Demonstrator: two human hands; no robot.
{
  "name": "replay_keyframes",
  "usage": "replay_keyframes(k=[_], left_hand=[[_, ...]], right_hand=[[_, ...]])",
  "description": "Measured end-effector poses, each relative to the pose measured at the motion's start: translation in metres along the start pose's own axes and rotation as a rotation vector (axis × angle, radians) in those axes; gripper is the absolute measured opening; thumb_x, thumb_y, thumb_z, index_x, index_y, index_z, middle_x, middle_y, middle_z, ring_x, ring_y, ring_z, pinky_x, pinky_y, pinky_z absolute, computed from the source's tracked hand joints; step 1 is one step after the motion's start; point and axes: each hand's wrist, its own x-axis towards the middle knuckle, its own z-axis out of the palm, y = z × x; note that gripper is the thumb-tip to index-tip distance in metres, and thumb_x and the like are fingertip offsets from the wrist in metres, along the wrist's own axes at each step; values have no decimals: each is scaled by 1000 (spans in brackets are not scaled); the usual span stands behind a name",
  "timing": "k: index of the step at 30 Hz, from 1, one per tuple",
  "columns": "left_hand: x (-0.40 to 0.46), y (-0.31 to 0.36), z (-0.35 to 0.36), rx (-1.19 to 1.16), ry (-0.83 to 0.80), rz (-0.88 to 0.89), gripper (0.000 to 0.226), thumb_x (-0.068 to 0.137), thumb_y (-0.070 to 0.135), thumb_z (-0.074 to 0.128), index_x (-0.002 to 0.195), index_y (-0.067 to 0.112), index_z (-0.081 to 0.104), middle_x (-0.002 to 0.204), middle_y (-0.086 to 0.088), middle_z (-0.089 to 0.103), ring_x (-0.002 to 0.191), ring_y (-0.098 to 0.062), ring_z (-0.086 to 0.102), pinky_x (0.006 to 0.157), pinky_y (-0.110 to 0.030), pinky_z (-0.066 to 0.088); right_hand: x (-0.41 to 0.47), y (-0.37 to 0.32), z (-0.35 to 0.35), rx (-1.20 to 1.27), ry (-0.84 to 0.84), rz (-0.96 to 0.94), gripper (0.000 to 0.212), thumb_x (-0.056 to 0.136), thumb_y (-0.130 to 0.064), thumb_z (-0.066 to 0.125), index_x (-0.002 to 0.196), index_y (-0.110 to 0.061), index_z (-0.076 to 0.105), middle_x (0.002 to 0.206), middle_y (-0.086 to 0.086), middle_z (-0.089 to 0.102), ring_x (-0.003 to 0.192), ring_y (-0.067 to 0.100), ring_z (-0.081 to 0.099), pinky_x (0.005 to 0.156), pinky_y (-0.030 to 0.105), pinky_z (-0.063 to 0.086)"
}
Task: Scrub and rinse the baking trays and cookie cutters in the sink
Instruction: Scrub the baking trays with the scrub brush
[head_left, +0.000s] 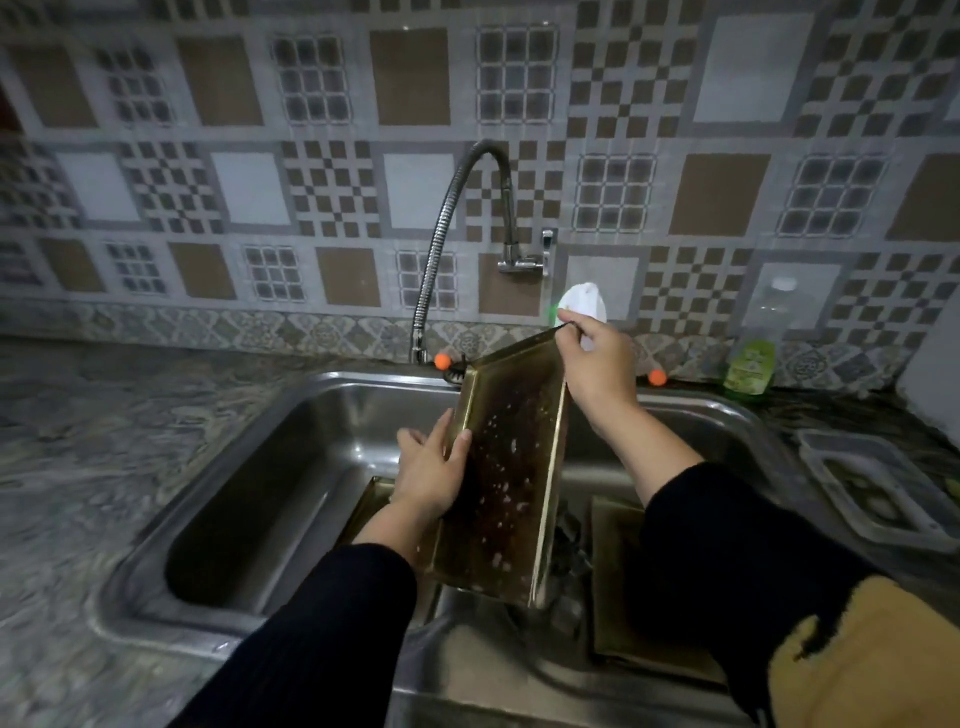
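Both hands clamped on baking tray (506, 467) tilted over sink (291, 452): left hand (431, 470) on side rim, right hand (597, 364) pinching top corner

Second tray (363, 512) at sink (270, 467) floor mostly hidden behind left hand (428, 475) and the raised baking tray (506, 467); a third flat piece (615, 561) near the sink's right wall disappears under the right sleeve (727, 540). Dark clutter (569, 551) between them too blurred to identify. Clear bottle (769, 312) on the counter's back edge is smeared; yellow cloth (872, 660) cut by the frame's lower right corner.
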Motion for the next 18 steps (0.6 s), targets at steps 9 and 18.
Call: replay_keyframes(k=[9, 18], left_hand=[[11, -66, -45, -247, -77, -24, 58, 100, 45, 38, 150, 42, 11, 150, 1, 39, 134, -21, 40, 110, -37, 28], [49, -154, -73, -142, -128, -220, 62, 99, 46, 38, 145, 54, -1, 141, -4, 45, 123, -29, 49, 107, -55, 35]], right_hand=[[-8, -13, 93, -8, -34, 34, 34, 92, -26, 51, 124, -21, 63, 129, 6, 58, 112, 21, 56, 93, 36, 49], [-13, 14, 131, -315, -61, 65, 51, 92, -35, 58, 141, -29, 46, 145, 9, 39, 128, 28, 43, 99, 34, 39]])
